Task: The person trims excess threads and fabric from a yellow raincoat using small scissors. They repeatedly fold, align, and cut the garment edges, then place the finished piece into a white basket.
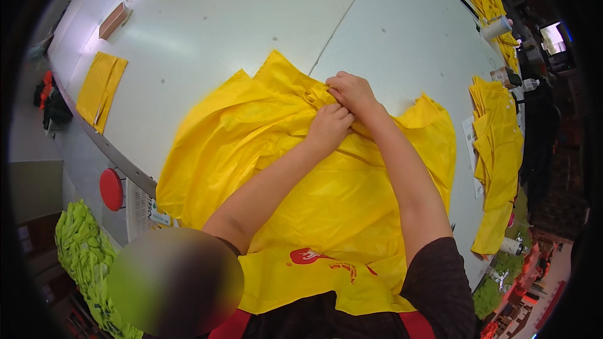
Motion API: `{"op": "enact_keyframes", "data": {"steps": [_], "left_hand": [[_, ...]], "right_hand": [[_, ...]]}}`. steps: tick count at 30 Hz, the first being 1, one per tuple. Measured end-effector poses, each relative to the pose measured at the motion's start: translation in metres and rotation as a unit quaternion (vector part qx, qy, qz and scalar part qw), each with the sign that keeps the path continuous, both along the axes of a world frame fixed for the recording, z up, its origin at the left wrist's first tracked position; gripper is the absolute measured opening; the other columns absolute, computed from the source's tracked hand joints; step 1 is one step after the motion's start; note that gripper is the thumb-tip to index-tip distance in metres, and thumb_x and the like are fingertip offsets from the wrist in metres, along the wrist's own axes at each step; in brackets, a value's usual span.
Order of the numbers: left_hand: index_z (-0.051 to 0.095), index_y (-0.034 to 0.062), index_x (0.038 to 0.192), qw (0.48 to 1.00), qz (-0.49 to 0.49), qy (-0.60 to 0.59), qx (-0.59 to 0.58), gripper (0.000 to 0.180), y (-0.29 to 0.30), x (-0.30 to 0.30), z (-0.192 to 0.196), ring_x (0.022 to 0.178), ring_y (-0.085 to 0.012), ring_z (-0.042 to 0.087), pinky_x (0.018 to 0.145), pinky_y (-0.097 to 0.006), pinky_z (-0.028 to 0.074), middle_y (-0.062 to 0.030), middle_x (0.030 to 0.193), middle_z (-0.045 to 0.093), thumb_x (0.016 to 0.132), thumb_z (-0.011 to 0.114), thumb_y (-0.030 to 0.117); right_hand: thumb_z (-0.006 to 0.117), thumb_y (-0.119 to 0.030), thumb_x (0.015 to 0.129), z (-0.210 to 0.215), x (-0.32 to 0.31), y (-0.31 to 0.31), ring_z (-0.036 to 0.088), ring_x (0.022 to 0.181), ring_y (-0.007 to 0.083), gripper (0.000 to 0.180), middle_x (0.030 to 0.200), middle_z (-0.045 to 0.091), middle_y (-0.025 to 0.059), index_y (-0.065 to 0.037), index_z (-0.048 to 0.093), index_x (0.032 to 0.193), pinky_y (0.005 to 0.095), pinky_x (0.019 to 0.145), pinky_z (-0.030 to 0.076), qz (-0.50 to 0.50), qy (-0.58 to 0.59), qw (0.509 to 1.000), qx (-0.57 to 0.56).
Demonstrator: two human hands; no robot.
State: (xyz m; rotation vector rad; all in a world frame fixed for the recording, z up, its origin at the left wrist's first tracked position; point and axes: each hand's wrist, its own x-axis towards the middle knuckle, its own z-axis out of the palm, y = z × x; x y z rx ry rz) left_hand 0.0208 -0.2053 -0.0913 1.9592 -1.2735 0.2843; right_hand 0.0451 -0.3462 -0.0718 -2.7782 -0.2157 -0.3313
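Observation:
A large yellow garment [326, 201] of thin, shiny fabric lies bunched on the table in front of me, its near edge hanging over my lap. Red printing shows near that lower edge. My left hand [330, 127] is closed on gathered folds near the garment's far side. Just beyond it and slightly to the right, my right hand [352, 93] pinches the same bunched fabric. The fingertips of both hands are partly hidden, so the exact part between them cannot be made out.
The pale table [251, 12] has a seam running away from me. A folded yellow piece [102, 91] and a brown block [114, 21] lie at left. Stacked yellow fabric [495, 150] and a thread cone [496, 28] sit along the right edge. A red stool [112, 189] stands beside green fabric [88, 263].

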Motion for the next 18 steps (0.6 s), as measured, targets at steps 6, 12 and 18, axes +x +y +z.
{"op": "enact_keyframes", "data": {"steps": [6,12,18], "left_hand": [[0.06,0.0075,0.09,1.0,0.006,-0.002,-0.026,0.027,-0.003,0.002,-0.008,0.089,-0.0256,0.052,0.079,-0.038,0.042,-0.0056,0.093,0.058,0.065,0.067,0.013],[0.062,0.007,0.091,0.995,-0.026,0.086,0.038,0.024,-0.007,0.015,0.001,0.089,-0.0265,0.052,0.079,-0.04,0.042,-0.0073,0.093,0.06,0.068,0.065,0.015],[0.063,0.0076,0.092,0.992,-0.025,0.112,0.049,0.025,-0.007,0.017,0.003,0.086,-0.0265,0.053,0.077,-0.037,0.044,-0.0072,0.09,0.061,0.071,0.064,0.021]], "right_hand": [[0.059,-0.023,0.079,0.021,0.023,0.025,0.051,0.055,0.0273,0.018,0.066,0.059,0.0093,-0.006,0.06,0.072,0.0342,0.052,0.042,-0.062,0.072,0.959,0.268],[0.06,-0.026,0.078,0.039,0.034,0.016,0.057,0.071,0.0273,0.02,0.074,0.062,0.0092,-0.005,0.062,0.08,0.0342,0.061,0.045,-0.042,0.039,0.976,0.212],[0.059,-0.021,0.072,0.039,-0.014,-0.02,0.059,0.079,0.0267,0.018,0.082,0.063,0.0091,-0.009,0.062,0.085,0.0364,0.066,0.048,-0.107,0.283,0.952,-0.04]]}}
